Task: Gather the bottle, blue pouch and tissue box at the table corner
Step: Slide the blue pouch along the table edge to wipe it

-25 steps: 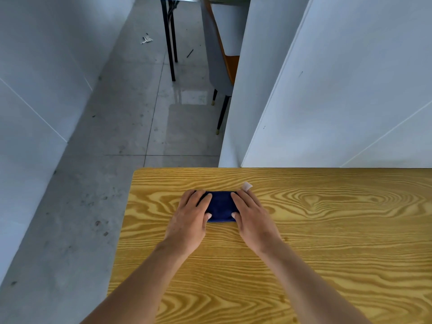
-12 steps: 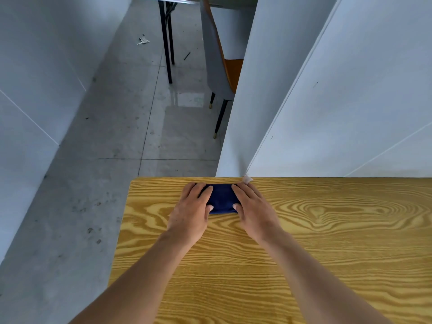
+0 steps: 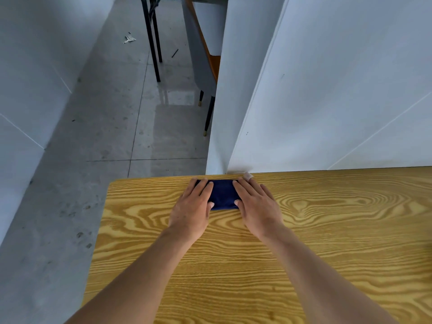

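Yellow-brown wood with a bold swirling grain makes up the rectangular table [image 3: 304, 253], and on it, right against the far edge and a little in from the far left corner, lies the small dark blue fabric pouch [image 3: 223, 194]. Both bare hands lie flat on it with their fingers stretched forward: the left hand [image 3: 191, 206] covers its left end, the right hand [image 3: 257, 206] its right end, and the thumbs rest on the near part of the fabric. Neither hand is clenched; the palms press down from the sides, so the pouch is pinned between them rather than gripped, and only its middle strip shows. A pale plaster or bandage [image 3: 248, 176] wraps a fingertip of the right hand at the table's far edge. Beyond the table stand a white panel wall [image 3: 327, 90] and a grey tiled floor [image 3: 105, 136], with a grey and orange chair [image 3: 201, 66] farther back.
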